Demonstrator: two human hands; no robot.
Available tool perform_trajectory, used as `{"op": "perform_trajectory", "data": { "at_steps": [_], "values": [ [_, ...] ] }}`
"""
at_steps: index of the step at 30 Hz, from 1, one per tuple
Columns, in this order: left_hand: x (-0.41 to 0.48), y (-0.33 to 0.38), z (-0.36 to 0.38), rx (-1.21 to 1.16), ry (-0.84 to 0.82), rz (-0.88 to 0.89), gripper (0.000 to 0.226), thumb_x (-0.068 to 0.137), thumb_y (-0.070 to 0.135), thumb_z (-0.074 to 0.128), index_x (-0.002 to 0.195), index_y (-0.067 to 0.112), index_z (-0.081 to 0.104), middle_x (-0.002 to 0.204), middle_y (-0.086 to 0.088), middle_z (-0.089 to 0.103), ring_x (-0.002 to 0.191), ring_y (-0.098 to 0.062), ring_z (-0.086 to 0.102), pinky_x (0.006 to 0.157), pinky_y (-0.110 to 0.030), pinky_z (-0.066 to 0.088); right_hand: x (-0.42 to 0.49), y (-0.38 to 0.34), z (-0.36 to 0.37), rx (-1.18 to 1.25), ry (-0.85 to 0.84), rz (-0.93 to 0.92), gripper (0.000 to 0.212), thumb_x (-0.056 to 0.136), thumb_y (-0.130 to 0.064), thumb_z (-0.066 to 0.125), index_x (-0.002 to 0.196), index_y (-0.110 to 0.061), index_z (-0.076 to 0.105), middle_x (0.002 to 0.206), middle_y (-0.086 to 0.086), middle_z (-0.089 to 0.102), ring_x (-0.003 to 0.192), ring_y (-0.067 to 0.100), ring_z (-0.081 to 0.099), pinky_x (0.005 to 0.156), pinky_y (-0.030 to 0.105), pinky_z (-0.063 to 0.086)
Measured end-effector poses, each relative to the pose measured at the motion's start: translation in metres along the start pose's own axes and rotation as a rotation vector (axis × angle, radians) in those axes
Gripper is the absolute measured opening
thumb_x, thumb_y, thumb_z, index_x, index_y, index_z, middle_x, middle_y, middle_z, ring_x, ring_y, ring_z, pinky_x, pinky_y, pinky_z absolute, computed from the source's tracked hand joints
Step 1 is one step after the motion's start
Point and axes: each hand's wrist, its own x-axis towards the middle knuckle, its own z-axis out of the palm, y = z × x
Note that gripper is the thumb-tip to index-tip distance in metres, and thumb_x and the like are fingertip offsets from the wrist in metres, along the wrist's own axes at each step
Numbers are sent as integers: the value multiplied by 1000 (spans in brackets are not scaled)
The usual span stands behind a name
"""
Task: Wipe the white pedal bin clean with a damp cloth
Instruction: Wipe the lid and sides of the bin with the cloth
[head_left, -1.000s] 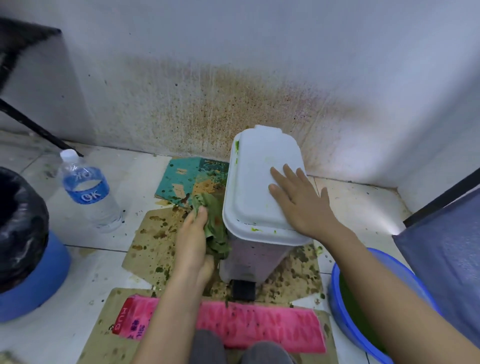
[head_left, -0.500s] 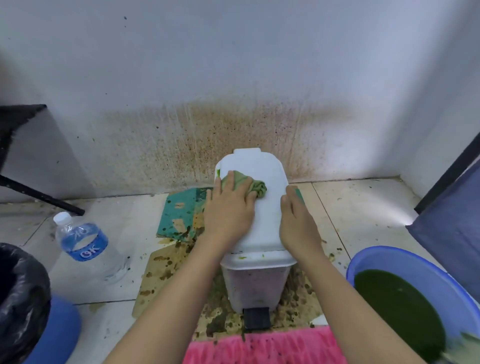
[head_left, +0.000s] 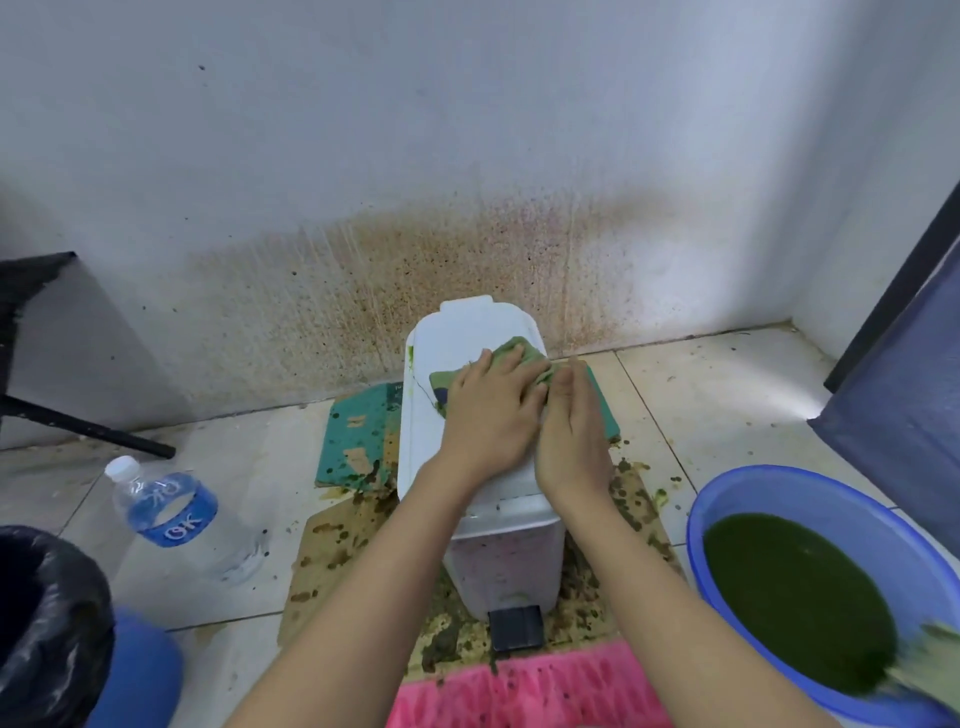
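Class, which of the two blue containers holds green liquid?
The blue basin at right; the blue bin at left holds a black bag.

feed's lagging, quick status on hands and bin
Left hand flat on green cloth, pressing it onto lid. Right hand flat on lid's right edge. White pedal bin upright, lid shut, green smear at left rim. Nothing blocking.

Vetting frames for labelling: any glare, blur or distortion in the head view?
Head view: soft, even light; one blown-out glare patch on the floor tiles at right; wide-angle bending toward the edges; blurred smear in the lower-right corner by the blue basin; white pedal bin and cloth sharp.
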Motion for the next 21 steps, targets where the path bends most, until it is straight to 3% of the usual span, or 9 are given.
{"op": "perform_trajectory", "data": {
  "at_steps": [3,6,7,9,11,13,16,19,21],
  "values": [
    [-17,12,-13,-50,-64,8,40,105,35,42,143,34,53,157,5,40,151,-21,21,121,-40,16,-4,-4,-8,209,-33,75,78,80,-80,13,131,-33,48,131,-13,56,128,12,48,101,38,40],
    [-21,5,-43,-515,-193,-53,40,96,35,64,136,32,61,150,11,47,140,-8,38,110,-30,35,-2,-9,-18,315,-85,119,49,86,-76,38,94,-35,63,96,-14,66,96,8,61,76,28,45],
    [-23,1,-50,-715,-152,-122,40,94,35,68,134,31,63,147,14,51,130,-3,49,102,-24,42,-1,-9,-19,270,-105,99,40,88,-70,47,89,-34,66,92,-10,68,90,9,63,73,28,47],
    [-27,-6,-52,-993,93,-265,28,94,30,68,122,27,70,127,10,67,103,0,66,78,-16,53,4,-11,-17,211,-96,85,29,87,-56,62,85,-28,67,89,-6,68,85,13,63,68,28,47],
    [-29,-9,-45,-1052,353,-351,17,96,26,65,110,22,74,107,12,72,91,4,67,69,-12,53,11,-17,-15,236,-39,114,24,87,-44,69,87,-20,67,91,-1,68,86,19,63,68,32,48],
    [-30,-11,-40,-1057,502,-365,14,97,24,64,105,20,75,98,15,71,83,14,64,70,-10,50,18,-29,-19,272,7,89,17,90,-32,67,91,-14,67,92,3,68,88,24,64,76,37,50],
    [-29,-13,-42,-1088,611,-348,12,98,20,63,100,17,75,94,14,71,78,19,61,66,-3,45,27,-55,-31,391,-40,-49,9,94,-17,62,87,-12,62,90,6,66,84,20,61,74,34,49],
    [-23,-14,-49,-1096,665,-382,14,98,19,61,95,20,74,96,10,73,87,8,65,75,-11,50,36,-82,-51,486,-92,-132,10,96,-16,59,86,-16,59,89,6,63,80,16,60,71,36,53],
    [-18,-14,-53,-1113,669,-417,15,99,19,61,92,21,74,96,8,73,91,-3,65,83,-20,51,49,-97,-67,547,-124,-123,14,96,-19,58,82,-17,58,80,0,61,68,9,59,58,27,53]
  ]
}}
